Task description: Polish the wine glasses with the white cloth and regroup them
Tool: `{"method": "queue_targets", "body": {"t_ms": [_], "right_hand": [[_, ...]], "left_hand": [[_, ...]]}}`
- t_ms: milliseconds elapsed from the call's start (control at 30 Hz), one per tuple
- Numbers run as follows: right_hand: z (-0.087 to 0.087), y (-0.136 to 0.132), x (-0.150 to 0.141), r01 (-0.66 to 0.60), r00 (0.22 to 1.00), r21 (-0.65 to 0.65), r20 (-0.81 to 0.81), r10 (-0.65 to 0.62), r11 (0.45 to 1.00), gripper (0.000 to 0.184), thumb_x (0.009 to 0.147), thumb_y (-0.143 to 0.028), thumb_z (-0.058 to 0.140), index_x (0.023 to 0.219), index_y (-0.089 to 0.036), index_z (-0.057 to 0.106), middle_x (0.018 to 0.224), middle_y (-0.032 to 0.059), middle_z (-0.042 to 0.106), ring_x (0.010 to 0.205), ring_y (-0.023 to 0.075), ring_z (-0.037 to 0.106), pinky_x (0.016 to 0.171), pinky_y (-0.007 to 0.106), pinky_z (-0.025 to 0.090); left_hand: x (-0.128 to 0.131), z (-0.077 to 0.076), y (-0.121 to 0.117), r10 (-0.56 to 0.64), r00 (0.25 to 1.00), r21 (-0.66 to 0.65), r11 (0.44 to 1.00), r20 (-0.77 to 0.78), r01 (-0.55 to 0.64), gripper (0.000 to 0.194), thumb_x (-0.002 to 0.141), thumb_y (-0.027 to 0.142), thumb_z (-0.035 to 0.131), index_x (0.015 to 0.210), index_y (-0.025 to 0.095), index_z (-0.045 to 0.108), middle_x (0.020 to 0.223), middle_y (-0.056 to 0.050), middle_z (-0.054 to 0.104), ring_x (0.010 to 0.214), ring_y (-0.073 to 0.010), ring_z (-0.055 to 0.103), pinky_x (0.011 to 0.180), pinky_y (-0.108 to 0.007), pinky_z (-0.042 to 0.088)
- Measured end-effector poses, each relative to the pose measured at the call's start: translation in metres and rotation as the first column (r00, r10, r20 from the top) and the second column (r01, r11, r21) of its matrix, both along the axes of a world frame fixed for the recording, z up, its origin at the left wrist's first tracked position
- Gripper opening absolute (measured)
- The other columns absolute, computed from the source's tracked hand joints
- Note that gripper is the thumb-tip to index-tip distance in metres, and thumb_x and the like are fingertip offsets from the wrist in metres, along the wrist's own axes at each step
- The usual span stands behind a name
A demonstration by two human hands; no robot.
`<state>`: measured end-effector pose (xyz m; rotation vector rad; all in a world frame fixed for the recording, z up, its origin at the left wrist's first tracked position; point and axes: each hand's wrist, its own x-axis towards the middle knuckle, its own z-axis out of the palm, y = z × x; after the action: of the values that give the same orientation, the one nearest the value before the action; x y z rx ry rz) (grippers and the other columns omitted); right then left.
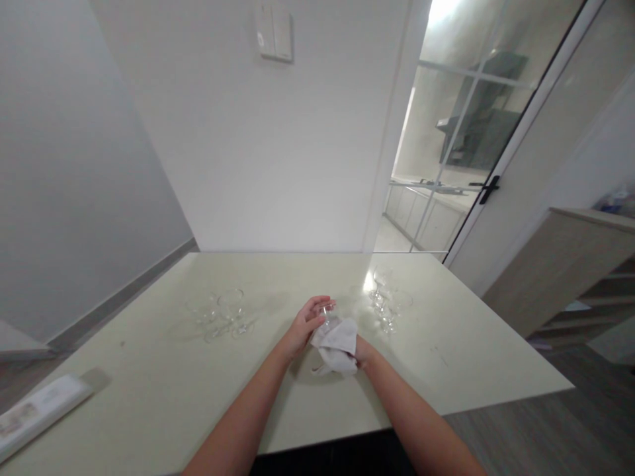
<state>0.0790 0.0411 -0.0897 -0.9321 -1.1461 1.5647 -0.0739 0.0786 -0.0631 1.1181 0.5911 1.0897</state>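
Close to my body, over the middle of the table, my left hand is wrapped round the side of a clear glass. The rim of this glass points away from me, and its lower part is hidden under a white cloth. My right hand holds that cloth against the glass. Cloth covers most of the right fingers, and a loose corner hangs down toward the table.
Clear stemmed glasses stand on the pale table to the left. Another group of clear glasses is at the right. A white box lies at the near left edge. A wall and a glazed door are behind.
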Motion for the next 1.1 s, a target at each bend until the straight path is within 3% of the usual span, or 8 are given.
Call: {"method": "queue_targets", "body": {"t_ms": [67,133,300,367,633,900,967,1100], "right_hand": [[0.003,0.001,-0.003,-0.035,0.999,0.004,-0.03,0.035,0.999,0.039,0.063,-0.052,0.079,0.083,-0.021,0.071,0.072,0.0009,0.071,0.071,0.021,0.066,0.071,0.037,0.056],[0.005,0.002,-0.005,-0.071,0.996,-0.003,-0.061,0.07,0.997,0.037,0.065,-0.05,0.079,0.086,-0.021,0.069,0.076,0.001,0.071,0.077,0.0209,0.067,0.077,0.037,0.055],[0.001,0.002,0.002,-0.135,0.989,-0.13,-0.081,0.126,0.982,0.041,0.057,-0.052,0.083,0.075,-0.019,0.066,0.068,0.0024,0.067,0.067,0.0194,0.063,0.07,0.035,0.054],[0.001,0.001,0.003,-0.15,0.986,-0.13,-0.089,0.139,0.98,0.041,0.057,-0.052,0.084,0.075,-0.019,0.066,0.068,0.0017,0.068,0.067,0.0188,0.063,0.07,0.034,0.053],[0.011,0.01,-0.015,-0.102,0.99,0.144,-0.08,0.115,0.984,0.031,0.075,-0.045,0.074,0.096,-0.023,0.068,0.09,0.0033,0.073,0.101,0.0232,0.065,0.09,0.037,0.052],[-0.011,0.019,-0.011,-0.074,0.997,0.19,-0.002,0.076,0.979,0.025,0.081,-0.042,0.068,0.099,-0.024,0.069,0.099,0.0027,0.073,0.095,0.0207,0.067,0.092,0.038,0.051],[-0.014,0.024,-0.01,-0.017,0.999,0.197,0.037,0.01,0.98,0.026,0.08,-0.044,0.068,0.097,-0.024,0.07,0.097,0.0028,0.073,0.095,0.0207,0.066,0.09,0.037,0.051],[-0.012,0.034,-0.001,0.343,0.938,0.145,0.0,-0.346,0.928,0.03,0.078,-0.047,0.066,0.097,-0.024,0.071,0.102,0.0033,0.073,0.097,0.0201,0.065,0.092,0.036,0.05]], "left_hand": [[0.001,-0.002,0.002,0.069,0.993,0.02,0.997,-0.093,-0.068,0.065,0.059,0.037,0.088,0.115,0.02,0.061,0.113,-0.011,0.068,0.097,-0.0224,0.066,0.081,-0.03,0.049],[0.001,-0.002,0.003,0.061,0.986,0.01,0.998,-0.153,-0.06,0.061,0.06,0.035,0.088,0.113,0.019,0.062,0.109,-0.009,0.069,0.093,-0.0206,0.066,0.08,-0.03,0.05],[-0.002,0.001,-0.002,-0.12,0.993,0.012,0.993,-0.011,0.12,0.064,0.065,0.034,0.085,0.122,0.018,0.061,0.117,-0.012,0.068,0.102,-0.0231,0.066,0.087,-0.032,0.049],[-0.001,0.001,-0.004,-0.129,0.992,0.023,0.991,0.0,0.129,0.067,0.065,0.036,0.086,0.124,0.02,0.06,0.118,-0.011,0.068,0.099,-0.0225,0.066,0.084,-0.031,0.05],[0.005,-0.004,0.002,0.06,0.985,0.038,0.998,-0.161,-0.055,0.059,0.065,0.034,0.087,0.117,0.016,0.065,0.106,-0.011,0.072,0.091,-0.0204,0.068,0.08,-0.03,0.051],[0.005,-0.004,0.007,0.215,0.968,0.003,0.976,-0.125,-0.217,0.063,0.06,0.039,0.088,0.115,0.016,0.068,0.104,-0.011,0.074,0.088,-0.0214,0.07,0.078,-0.031,0.052],[0.005,-0.007,0.011,0.307,0.943,-0.004,0.951,-0.125,-0.31,0.061,0.059,0.043,0.087,0.111,0.016,0.07,0.102,-0.011,0.074,0.086,-0.0212,0.07,0.076,-0.031,0.052],[-0.003,-0.01,0.021,0.523,0.846,-0.045,0.847,-0.098,-0.529,0.063,0.063,0.05,0.083,0.114,0.017,0.069,0.105,-0.011,0.073,0.088,-0.0202,0.069,0.071,-0.028,0.05]]}}
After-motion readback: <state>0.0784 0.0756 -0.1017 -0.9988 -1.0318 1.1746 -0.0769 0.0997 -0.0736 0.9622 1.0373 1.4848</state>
